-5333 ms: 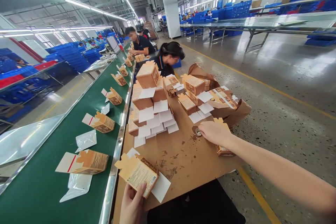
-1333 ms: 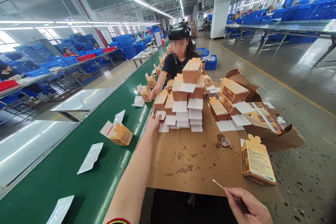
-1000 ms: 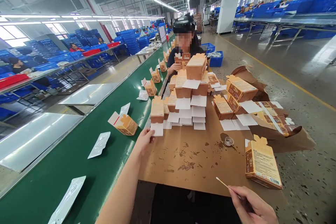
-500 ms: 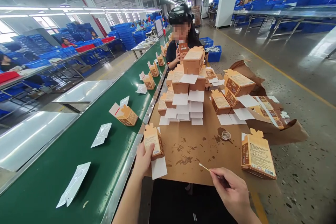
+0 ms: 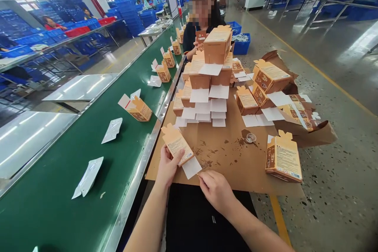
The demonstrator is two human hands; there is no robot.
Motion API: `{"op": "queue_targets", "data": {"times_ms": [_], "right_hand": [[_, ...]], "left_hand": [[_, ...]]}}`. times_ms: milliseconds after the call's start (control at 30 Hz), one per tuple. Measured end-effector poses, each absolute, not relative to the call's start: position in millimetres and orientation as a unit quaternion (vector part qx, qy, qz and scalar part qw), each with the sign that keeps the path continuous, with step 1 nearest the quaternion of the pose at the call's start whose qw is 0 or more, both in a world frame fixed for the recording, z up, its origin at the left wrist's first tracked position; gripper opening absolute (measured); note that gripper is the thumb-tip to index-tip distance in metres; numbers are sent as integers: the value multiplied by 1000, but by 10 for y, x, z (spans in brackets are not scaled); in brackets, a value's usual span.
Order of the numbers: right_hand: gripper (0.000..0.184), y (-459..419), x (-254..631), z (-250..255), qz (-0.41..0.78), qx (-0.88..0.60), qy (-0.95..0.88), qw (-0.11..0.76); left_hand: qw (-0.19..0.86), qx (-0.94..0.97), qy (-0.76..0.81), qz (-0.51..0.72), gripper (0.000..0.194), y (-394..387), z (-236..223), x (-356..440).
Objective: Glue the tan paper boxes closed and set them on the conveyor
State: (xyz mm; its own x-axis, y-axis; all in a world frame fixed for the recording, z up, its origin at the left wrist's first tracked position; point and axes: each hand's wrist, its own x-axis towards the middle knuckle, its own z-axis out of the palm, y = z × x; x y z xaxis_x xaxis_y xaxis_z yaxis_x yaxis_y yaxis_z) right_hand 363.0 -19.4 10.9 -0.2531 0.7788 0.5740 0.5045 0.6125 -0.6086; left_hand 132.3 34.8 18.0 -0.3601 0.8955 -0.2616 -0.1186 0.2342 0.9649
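Observation:
My left hand [image 5: 167, 167] is closed around a small orange-brown carton [image 5: 177, 143], tilted, with its thumb on the printed face. A white flap [image 5: 191, 167] sticks out from the carton's near end. At that flap's corner, the fingers of my right hand [image 5: 217, 189] pinch a cotton swab [image 5: 199, 174]; the hand hides most of it. Whether the swab touches the flap I cannot tell. Beyond the hands, a small clear dish [image 5: 251, 138] sits amid brown spots on the cardboard sheet [image 5: 227, 177].
Cartons with white flaps are stacked [image 5: 217, 53] in the middle, and another carton [image 5: 284, 157] stands at the right. A green conveyor belt [image 5: 59, 169] on the left carries silver pouches [image 5: 88, 177] and open cartons [image 5: 138, 109]. A co-worker [image 5: 189, 41] is behind the stack.
My right hand has moved left with the cotton swab, up to the carton's flap. My left hand has tilted the carton and shifted it slightly. The head view has changed a little.

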Motion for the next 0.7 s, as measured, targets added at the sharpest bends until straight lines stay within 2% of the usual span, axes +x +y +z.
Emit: {"op": "queue_targets", "data": {"times_ms": [200, 433, 567, 700], "right_hand": [[37, -180, 3674, 72, 158, -411, -771, 460], [29, -418, 4123, 193, 168, -473, -707, 498], [24, -568, 4241, 229, 184, -491, -663, 534], [27, -643, 4245, 224, 197, -503, -656, 528]], "left_hand": [[484, 358, 617, 506, 89, 235, 194, 1333], [377, 415, 652, 511, 100, -145, 3, 1458], [361, 437, 666, 485, 86, -262, -50, 1446], [368, 450, 663, 472, 74, -267, -77, 1489]]}}
